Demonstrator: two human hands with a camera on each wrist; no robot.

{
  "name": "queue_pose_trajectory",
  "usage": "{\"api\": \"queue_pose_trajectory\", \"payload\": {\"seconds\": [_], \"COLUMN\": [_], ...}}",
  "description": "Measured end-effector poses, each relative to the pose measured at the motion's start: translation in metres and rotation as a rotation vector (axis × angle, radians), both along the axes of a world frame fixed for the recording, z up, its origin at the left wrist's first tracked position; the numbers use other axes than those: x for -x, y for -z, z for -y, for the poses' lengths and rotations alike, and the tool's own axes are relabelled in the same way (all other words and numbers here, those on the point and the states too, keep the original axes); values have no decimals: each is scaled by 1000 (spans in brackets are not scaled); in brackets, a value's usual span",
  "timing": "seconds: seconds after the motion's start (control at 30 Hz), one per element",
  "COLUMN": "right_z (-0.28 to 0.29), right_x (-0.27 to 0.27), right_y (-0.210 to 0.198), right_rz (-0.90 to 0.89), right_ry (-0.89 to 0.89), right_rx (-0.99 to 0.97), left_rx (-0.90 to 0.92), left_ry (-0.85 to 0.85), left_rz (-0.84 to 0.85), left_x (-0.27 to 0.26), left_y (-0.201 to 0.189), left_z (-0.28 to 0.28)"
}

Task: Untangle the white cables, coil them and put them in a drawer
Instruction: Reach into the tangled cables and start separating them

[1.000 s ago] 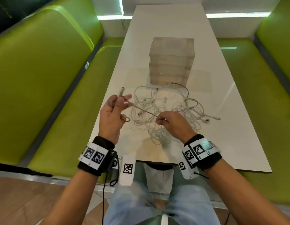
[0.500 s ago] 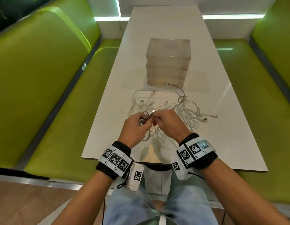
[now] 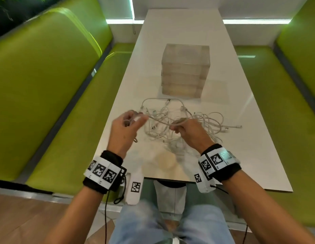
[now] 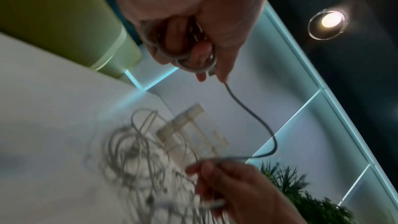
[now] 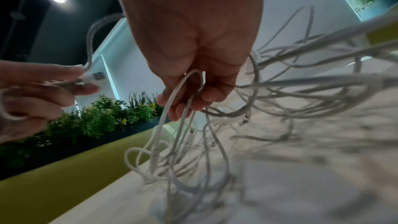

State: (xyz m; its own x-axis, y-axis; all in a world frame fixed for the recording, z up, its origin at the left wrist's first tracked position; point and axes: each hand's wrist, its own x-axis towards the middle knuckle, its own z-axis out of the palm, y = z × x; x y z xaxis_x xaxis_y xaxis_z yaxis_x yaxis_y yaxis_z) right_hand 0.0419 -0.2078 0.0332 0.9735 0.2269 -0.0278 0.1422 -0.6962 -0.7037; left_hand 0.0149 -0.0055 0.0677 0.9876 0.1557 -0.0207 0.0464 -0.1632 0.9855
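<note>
Here, both hands (image 3: 154, 128) pinching one white cable (image 3: 160, 121), fingertips blurred, tangle (image 3: 184, 127) beneath indistinct.

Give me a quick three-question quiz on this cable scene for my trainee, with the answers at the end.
1. True or false: the left hand holds small loops of cable.
2. Where does the pile of cables lie relative to the clear drawer box? A, behind it; B, in front of it, nearer the person; C, inside it.
3. Fill in: a cable runs from the left hand to the ____ hand.

Key: 1 true; 2 B; 3 right.
</note>
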Motion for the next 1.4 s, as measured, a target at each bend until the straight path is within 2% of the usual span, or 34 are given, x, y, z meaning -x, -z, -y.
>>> {"api": "queue_pose_trajectory", "payload": {"seconds": [0.17, 0.33, 0.43, 0.5, 0.57, 0.67, 0.87, 1.03, 1.13, 1.2, 1.3, 1.4], "right_z": [-19, -18, -13, -8, -11, -20, -21, -19, -7, 4, 14, 11], "right_x": [14, 16, 10, 11, 13, 16, 11, 12, 3, -2, -6, -7], "right_y": [-9, -10, -2, -1, -6, -15, -8, -12, -1, 10, 18, 14], "right_rz": [66, 73, -30, -63, -41, 29, 113, -18, -27, -55, -75, -65], "right_ry": [-141, -163, -60, -11, -64, -138, -166, -91, -109, -59, -11, -16], "right_rx": [-49, -88, -169, -220, -202, -133, -108, -220, 19, 121, 68, -9], "left_rx": [-49, -68, -10, -37, -76, -32, 54, 112, 108, 184, 249, 158], "left_ry": [228, 151, 65, 97, 167, 231, 143, 92, -25, -139, -235, -189], "left_rz": [-54, 19, 67, 60, 32, 19, 115, 104, 191, 273, 346, 273], "left_x": [1, 1, -3, -7, -6, -1, 4, 6, 3, -1, -3, -3], "left_y": [24, 30, 23, 16, 14, 21, 22, 15, 0, -13, -26, -19], "left_z": [39, 48, 39, 33, 30, 34, 45, 45, 31, 17, -4, -12]}}
